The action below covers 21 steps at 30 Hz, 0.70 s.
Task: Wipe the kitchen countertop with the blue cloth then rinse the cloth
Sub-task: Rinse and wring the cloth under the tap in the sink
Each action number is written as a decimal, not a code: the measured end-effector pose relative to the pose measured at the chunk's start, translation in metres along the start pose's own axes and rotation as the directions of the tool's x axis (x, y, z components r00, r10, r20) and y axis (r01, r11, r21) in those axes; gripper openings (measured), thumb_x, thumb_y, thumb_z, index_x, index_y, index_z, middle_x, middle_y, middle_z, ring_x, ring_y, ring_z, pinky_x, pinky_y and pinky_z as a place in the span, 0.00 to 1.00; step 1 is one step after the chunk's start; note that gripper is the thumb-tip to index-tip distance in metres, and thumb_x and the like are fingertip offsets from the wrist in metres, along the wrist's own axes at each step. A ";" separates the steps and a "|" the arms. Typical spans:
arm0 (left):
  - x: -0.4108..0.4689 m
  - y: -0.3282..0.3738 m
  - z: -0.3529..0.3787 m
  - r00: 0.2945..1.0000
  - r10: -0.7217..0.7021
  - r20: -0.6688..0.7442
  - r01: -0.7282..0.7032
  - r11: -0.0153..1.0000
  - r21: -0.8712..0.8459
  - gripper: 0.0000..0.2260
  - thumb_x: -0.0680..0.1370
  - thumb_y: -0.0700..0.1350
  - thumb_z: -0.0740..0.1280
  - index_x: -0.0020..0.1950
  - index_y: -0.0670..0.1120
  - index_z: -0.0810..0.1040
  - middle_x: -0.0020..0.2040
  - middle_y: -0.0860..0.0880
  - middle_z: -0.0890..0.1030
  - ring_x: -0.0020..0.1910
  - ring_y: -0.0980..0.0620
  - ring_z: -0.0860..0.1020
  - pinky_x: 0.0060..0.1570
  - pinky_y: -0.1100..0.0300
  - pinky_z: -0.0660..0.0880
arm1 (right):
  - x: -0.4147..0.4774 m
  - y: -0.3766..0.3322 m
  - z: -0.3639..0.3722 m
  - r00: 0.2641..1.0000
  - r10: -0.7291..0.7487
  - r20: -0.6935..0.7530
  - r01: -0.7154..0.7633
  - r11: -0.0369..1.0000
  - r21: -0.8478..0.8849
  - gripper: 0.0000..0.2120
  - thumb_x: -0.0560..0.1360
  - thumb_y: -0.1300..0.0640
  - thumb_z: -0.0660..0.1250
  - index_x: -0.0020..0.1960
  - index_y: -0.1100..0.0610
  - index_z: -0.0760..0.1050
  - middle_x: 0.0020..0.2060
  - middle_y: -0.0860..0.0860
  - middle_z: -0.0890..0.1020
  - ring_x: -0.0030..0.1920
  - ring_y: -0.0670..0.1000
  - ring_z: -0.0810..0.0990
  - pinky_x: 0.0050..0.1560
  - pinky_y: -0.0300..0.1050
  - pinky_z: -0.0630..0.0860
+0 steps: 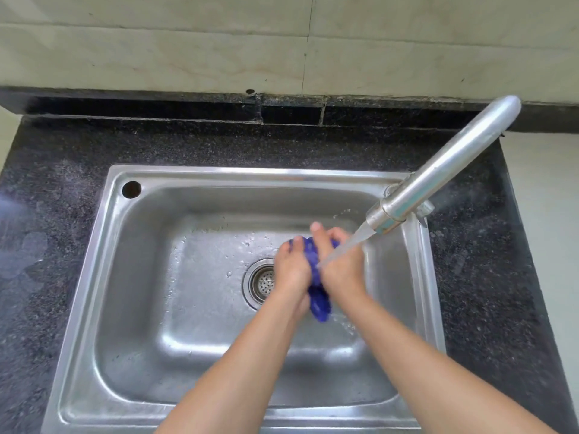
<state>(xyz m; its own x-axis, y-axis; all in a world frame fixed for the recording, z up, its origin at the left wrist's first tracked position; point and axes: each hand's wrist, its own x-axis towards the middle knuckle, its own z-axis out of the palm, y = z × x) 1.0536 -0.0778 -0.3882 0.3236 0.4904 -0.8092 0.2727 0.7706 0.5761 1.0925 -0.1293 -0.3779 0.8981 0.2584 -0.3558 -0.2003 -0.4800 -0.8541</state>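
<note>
The dark speckled countertop (219, 145) frames the whole scene and looks damp in patches, so the wiping seems done and the rinse is the step in hand. Set into it is the steel sink (250, 172), and from its far right corner the tap (445, 170) slants in over the basin, running. Both arms reach in from the near edge and meet just right of the middle. The left hand (291, 270) and right hand (341, 267) are pressed toward each other, fingers curled in, each gripping the cloth (319, 303), which is bunched into a thick wad between the palms. The wad's long axis runs from far to near, roughly in line with the forearms: its far end shows above the left knuckles, and its near end pokes out below the heels of the hands, pointing back at the person and hanging over the basin floor. The water (344, 247) falls from the spout slantwise across the right hand and lands about where that hand meets the cloth, so the right hand is the nearer to the spout and the left is shielded behind the wad. The drain (263, 281) sits just left of the left hand, partly hidden by it. To wet the hanging end, the wad would likely have to shift or turn toward the far right, under the stream.
</note>
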 end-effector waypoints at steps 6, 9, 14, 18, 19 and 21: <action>-0.008 0.001 0.007 0.997 -0.054 0.051 0.049 0.994 0.095 0.12 0.82 0.50 0.58 0.45 0.45 0.77 0.35 0.44 0.80 0.28 0.48 0.75 0.28 0.61 0.72 | 0.021 0.016 -0.001 0.993 0.101 -0.068 -0.104 0.994 -0.043 0.21 0.73 0.44 0.65 0.29 0.58 0.71 0.25 0.56 0.76 0.30 0.57 0.73 0.34 0.53 0.72; 0.003 0.004 0.002 1.000 0.000 -0.028 0.003 0.995 0.102 0.12 0.82 0.46 0.59 0.48 0.39 0.77 0.35 0.40 0.79 0.29 0.48 0.79 0.27 0.63 0.74 | 0.005 0.009 0.006 0.999 0.037 -0.035 -0.037 0.999 0.009 0.21 0.75 0.50 0.67 0.25 0.52 0.69 0.21 0.46 0.70 0.26 0.47 0.69 0.29 0.44 0.66; -0.005 0.011 0.001 0.994 -0.107 0.026 0.106 0.994 0.031 0.12 0.82 0.46 0.60 0.42 0.43 0.76 0.30 0.45 0.80 0.27 0.48 0.76 0.31 0.59 0.73 | 0.009 0.019 0.009 0.996 0.078 -0.046 -0.078 0.997 0.012 0.20 0.74 0.49 0.65 0.25 0.54 0.68 0.22 0.46 0.70 0.29 0.51 0.70 0.32 0.48 0.66; -0.018 0.012 -0.008 0.979 -0.155 0.130 0.157 0.988 -0.004 0.12 0.81 0.47 0.62 0.48 0.40 0.79 0.34 0.44 0.83 0.31 0.47 0.81 0.33 0.58 0.79 | 0.050 0.025 -0.012 0.981 0.173 0.083 -0.170 0.984 -0.051 0.17 0.71 0.46 0.68 0.26 0.49 0.72 0.26 0.46 0.74 0.32 0.52 0.72 0.37 0.48 0.70; -0.011 0.014 -0.014 0.979 -0.169 0.115 0.174 0.984 -0.037 0.14 0.81 0.48 0.62 0.50 0.38 0.79 0.38 0.42 0.84 0.35 0.45 0.83 0.38 0.54 0.80 | 0.048 0.025 -0.019 0.959 0.204 0.196 -0.192 0.978 -0.081 0.16 0.68 0.38 0.68 0.31 0.49 0.77 0.30 0.47 0.79 0.34 0.51 0.77 0.42 0.48 0.74; -0.002 0.020 -0.025 0.978 -0.196 0.074 0.205 0.969 -0.141 0.19 0.82 0.53 0.59 0.55 0.38 0.78 0.45 0.38 0.84 0.42 0.40 0.83 0.45 0.46 0.80 | 0.038 0.018 -0.031 0.857 0.340 0.387 -0.295 0.940 -0.172 0.29 0.61 0.29 0.67 0.42 0.53 0.83 0.40 0.49 0.86 0.44 0.51 0.84 0.55 0.48 0.77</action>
<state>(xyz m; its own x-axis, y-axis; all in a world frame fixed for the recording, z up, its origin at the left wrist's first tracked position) 1.0360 -0.0531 -0.3776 0.3297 0.2984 -0.8957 0.2023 0.9043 0.3758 1.1356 -0.1542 -0.3948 0.5504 0.3825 -0.7421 -0.3858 -0.6717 -0.6324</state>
